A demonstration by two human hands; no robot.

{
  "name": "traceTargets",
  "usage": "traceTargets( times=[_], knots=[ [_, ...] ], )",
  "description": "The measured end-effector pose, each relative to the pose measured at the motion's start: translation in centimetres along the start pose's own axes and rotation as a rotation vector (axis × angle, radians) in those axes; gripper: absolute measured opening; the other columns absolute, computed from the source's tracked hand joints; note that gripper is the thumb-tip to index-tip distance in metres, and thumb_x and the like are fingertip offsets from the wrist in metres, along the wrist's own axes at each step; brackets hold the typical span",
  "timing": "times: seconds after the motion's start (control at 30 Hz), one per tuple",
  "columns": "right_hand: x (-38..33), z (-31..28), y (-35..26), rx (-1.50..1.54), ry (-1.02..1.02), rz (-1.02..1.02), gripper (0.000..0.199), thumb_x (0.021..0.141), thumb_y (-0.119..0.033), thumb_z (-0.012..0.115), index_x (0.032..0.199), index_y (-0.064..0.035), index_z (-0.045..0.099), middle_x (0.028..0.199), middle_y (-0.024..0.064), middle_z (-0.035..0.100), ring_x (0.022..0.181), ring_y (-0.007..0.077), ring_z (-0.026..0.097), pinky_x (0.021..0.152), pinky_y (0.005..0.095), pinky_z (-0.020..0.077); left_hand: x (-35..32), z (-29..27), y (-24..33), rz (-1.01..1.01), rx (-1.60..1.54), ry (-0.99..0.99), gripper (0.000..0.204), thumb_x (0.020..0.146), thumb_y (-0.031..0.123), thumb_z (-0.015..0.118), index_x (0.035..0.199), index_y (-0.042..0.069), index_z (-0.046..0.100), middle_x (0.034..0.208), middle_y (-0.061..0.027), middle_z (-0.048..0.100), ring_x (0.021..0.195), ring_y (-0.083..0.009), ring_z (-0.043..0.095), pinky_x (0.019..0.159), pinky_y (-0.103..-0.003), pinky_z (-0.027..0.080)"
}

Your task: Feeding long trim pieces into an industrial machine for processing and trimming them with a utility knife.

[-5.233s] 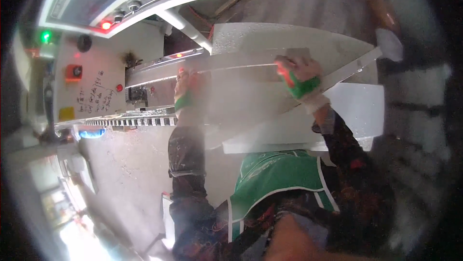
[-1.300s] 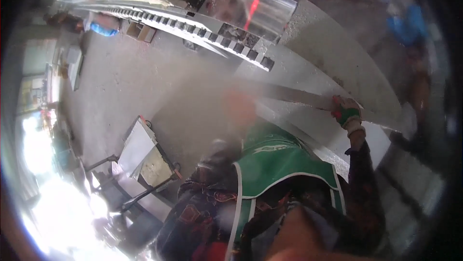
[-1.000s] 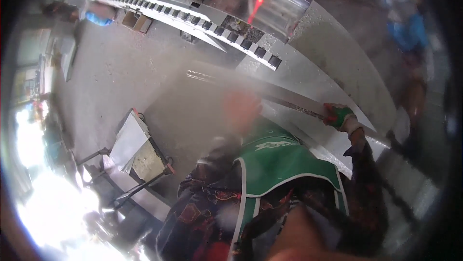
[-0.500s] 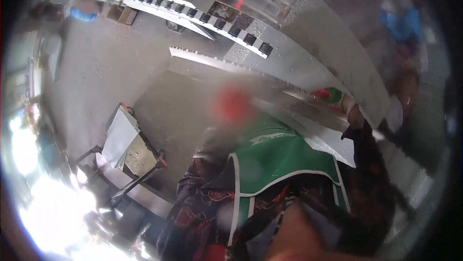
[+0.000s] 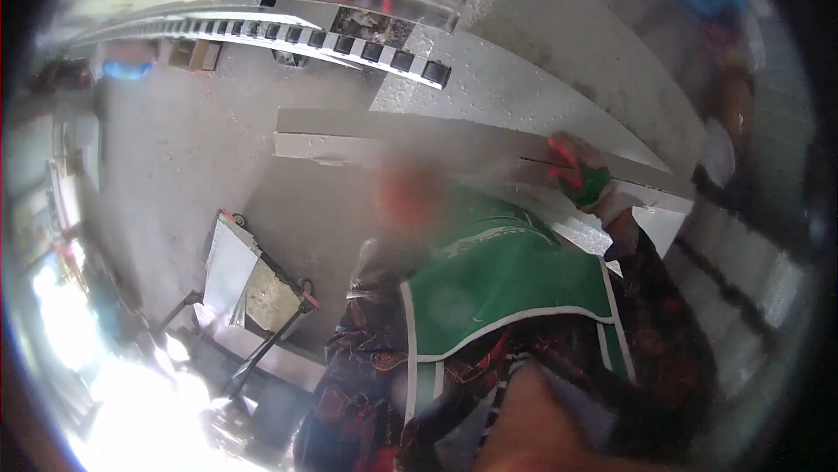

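Observation:
A long grey panel (image 5: 340, 125) with a pale edge lies across in front of my body, near the green apron (image 5: 506, 289). My right hand (image 5: 583, 177), in a glove with red fingers and a green back, rests on the panel's right part with its fingers spread. My left arm reaches up toward the panel's left half. Of my left hand (image 5: 408, 194) only a blurred red patch shows, so its fingers cannot be made out. A pale sheet or panel (image 5: 659, 226) sits under the long panel at the right.
A white rail (image 5: 305, 37) with a row of black blocks runs along a grey work surface (image 5: 515, 79) at the far side. A wheeled cart (image 5: 253, 284) carrying flat pieces stands at the left. A cardboard box (image 5: 194, 55) is on the floor at the far left.
The long panel has turned, showing more of its flat face and pale edge. My right hand has moved left from near its right end onto its surface. The whole view has shifted slightly.

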State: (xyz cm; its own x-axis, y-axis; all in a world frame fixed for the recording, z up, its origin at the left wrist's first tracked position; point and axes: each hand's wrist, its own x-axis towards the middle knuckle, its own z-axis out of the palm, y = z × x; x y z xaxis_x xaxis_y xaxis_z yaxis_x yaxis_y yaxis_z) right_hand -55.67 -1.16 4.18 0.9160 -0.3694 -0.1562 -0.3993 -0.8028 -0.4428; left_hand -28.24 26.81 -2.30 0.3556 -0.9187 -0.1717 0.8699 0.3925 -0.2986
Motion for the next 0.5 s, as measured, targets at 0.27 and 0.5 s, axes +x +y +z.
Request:
traceTargets(
  times=[0.27, 0.5],
  knots=[
    [-1.2, 4.0, 6.3, 0.505, -0.15, 0.285, 0.047, 0.097, -0.043, 0.061, 0.131, -0.0116, 0.063, 0.13, 0.0162, 0.065, 0.122, 0.0337, 0.06, 0.106, 0.042, 0.0466, 1.8, 2.7, -0.9, 0.345, 0.574, 0.253, 0.048, 0.102, 0.046, 0.052, 0.133, 0.011, 0.059, 0.132, -0.0074, 0.063, 0.126, -0.028, 0.056, 0.108, -0.047, 0.045],
    [6.5, 2.6, 0.4, 0.283, -0.375, 0.275, 0.055, 0.097, -0.052, 0.053, 0.133, -0.0118, 0.063, 0.132, 0.0147, 0.065, 0.122, 0.0327, 0.061, 0.107, 0.0412, 0.0465, 0.9, 3.7, 1.6, 0.404, 0.449, 0.309, 0.046, 0.103, 0.046, 0.052, 0.13, 0.009, 0.059, 0.127, -0.0056, 0.064, 0.119, -0.0244, 0.058, 0.104, -0.043, 0.047]
  ],
)
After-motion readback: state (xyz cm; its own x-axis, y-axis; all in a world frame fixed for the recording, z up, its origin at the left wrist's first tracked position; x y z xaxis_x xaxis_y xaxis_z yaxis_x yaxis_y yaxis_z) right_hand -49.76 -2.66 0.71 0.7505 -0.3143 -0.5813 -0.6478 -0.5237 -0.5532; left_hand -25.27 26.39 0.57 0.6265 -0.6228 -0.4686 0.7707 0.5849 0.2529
